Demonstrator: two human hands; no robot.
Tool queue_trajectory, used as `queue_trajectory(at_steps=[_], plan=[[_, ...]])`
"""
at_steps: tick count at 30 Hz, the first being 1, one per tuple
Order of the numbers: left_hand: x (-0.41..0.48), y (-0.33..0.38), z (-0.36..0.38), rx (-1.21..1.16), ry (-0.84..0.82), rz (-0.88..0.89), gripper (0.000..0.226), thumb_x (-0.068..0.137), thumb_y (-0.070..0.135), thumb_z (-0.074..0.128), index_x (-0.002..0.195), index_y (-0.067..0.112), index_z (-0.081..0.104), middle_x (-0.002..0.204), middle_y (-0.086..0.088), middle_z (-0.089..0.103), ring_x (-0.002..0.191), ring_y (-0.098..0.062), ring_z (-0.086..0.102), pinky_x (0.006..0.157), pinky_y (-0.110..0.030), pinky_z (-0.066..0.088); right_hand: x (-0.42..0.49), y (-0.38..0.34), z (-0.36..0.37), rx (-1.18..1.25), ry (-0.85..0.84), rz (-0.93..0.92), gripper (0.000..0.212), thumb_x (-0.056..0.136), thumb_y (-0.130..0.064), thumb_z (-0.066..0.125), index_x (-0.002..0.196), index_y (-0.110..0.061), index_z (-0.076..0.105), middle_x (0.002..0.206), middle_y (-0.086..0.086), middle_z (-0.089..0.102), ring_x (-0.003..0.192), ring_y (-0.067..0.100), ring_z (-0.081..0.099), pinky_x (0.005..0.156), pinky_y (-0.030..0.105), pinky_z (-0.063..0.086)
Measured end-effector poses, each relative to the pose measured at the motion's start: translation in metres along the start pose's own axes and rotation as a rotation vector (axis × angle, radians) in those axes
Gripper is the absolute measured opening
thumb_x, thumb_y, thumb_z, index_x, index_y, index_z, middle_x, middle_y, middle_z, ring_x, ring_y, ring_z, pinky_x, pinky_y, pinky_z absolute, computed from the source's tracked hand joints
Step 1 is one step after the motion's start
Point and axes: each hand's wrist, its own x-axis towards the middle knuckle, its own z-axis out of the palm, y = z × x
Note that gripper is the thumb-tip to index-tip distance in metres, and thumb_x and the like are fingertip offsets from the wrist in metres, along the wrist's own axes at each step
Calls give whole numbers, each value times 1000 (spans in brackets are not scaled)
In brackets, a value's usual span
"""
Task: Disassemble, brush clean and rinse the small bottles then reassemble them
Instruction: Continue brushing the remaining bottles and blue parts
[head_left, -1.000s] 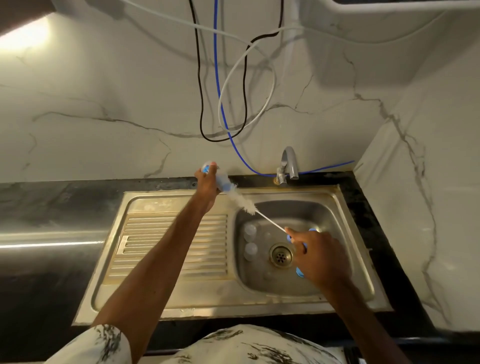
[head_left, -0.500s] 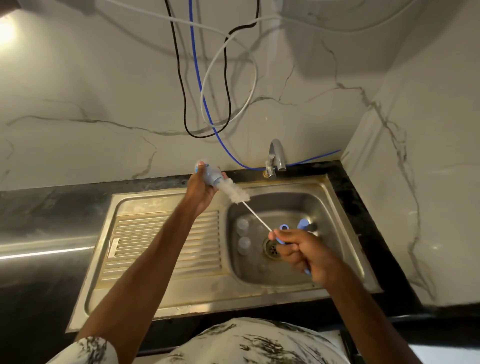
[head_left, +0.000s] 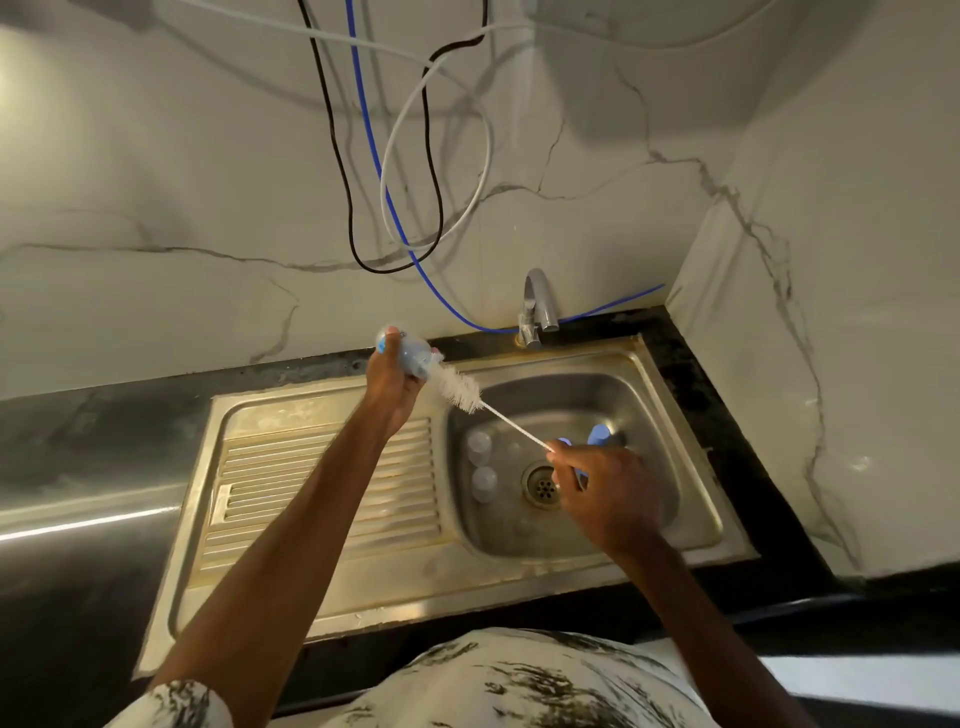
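Sink (head_left: 670, 374) basin lies below the right hand (head_left: 608, 493), whose fingers pinch a bottle brush (head_left: 460, 388) by its wire. Left hand (head_left: 389, 379) curls round a small bottle (head_left: 411, 357) (mostly hidden by the fingers); the bristle tip meets its mouth. Two blurred clear pieces (head_left: 480, 462) stand left of the right fingers, and a blue piece (head_left: 600, 434) peeks out beyond them.

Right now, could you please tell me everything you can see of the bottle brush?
The bottle brush has a white bristle head, a thin white stem and a blue handle. It slants from upper left to lower right above the sink basin. Its tip sits in the mouth of the small bottle that the left hand holds; most bristles lie outside. The right hand grips the handle.
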Motion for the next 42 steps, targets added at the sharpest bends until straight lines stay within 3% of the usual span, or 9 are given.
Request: queue_trajectory(at_steps=[9,13,21,26,28,32,34,38,42], plan=[[23,11,-21,47,301,85,47,101,44,57,133,10,52,123,-15,66,111,-30,69,96,-45,58,-9,-9,0,123,-36,13,11,92,-21,69,83,-24,74,64,-12,70,56,6,66,51,34,56],[31,24,-32,-117,484,93,51,98,47,62,131,10,51,121,-15,67,100,-26,72,70,-37,63,-9,3,1,148,-79,69,20,93,-27,65,76,-17,70,60,-7,66,55,10,63,53,37,55],[-9,2,-32,27,19,-27,42,97,50,63,113,11,65,95,-8,64,73,-16,59,65,-30,51,-5,-9,-2,480,-121,195,28,98,-22,66,72,-15,74,59,-5,68,55,9,66,60,31,55],[-35,-17,-20,41,-51,-78,62,97,52,57,132,0,58,108,-13,68,88,-23,68,77,-35,61,4,-13,1,777,-200,309,24,102,-4,55,93,-9,76,64,14,66,49,4,56,49,12,42],[-41,-20,-16,33,-78,-82,63,100,53,52,136,3,56,114,-17,66,89,-25,66,77,-36,59,8,-16,7,774,-219,317,24,101,-2,54,93,-8,76,63,12,66,51,6,57,52,15,45],[-47,-23,-8,-65,-123,-111,40,107,36,44,133,9,57,133,-22,64,117,-41,60,100,-51,49,16,-17,16,748,-265,316,22,101,-7,56,94,-12,76,63,6,68,58,28,62,59,31,52],[-49,-24,-4,-79,-136,-123,43,102,32,52,133,3,56,137,-27,60,121,-46,56,105,-56,45,20,-17,15,790,-277,332,20,102,-8,55,96,-10,74,66,8,69,52,22,57,50,22,47],[-54,-22,-1,-122,-191,-111,58,97,32,62,143,0,47,141,-29,56,123,-42,57,97,-48,55,24,-20,9,981,-366,339,19,104,-13,53,110,-5,69,74,16,71,43,12,45,38,16,34],[-57,-19,2,-182,-239,-101,52,101,32,55,143,3,48,139,-24,59,116,-36,62,88,-42,60,23,-28,10,1007,-392,370,22,100,-15,60,118,-19,71,70,13,68,43,9,42,38,16,32]])
